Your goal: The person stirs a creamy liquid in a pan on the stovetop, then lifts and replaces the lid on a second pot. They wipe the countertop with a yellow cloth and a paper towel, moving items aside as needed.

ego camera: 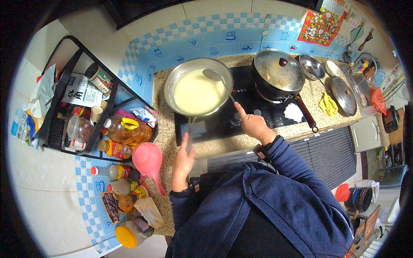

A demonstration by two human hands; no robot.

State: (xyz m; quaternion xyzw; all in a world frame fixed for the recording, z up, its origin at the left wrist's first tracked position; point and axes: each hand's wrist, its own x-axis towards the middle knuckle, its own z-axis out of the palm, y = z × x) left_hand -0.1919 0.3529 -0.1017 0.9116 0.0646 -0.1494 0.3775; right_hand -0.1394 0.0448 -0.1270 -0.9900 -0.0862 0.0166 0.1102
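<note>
A wide metal pan sits at the left end of the black cooktop, holding a pale yellow liquid. My right hand grips the handle of a metal ladle, index finger laid along it. The ladle's bowl is over the far right part of the liquid; I cannot tell whether it touches the surface. My left hand is around the pan's handle, which points towards me and looks blurred.
To the right stands a lidded black pan, its dark handle jutting over the counter edge. Beyond are a metal bowl, a yellow cloth and a pot lid. At left are a pink dipper, an oil bottle and a black rack.
</note>
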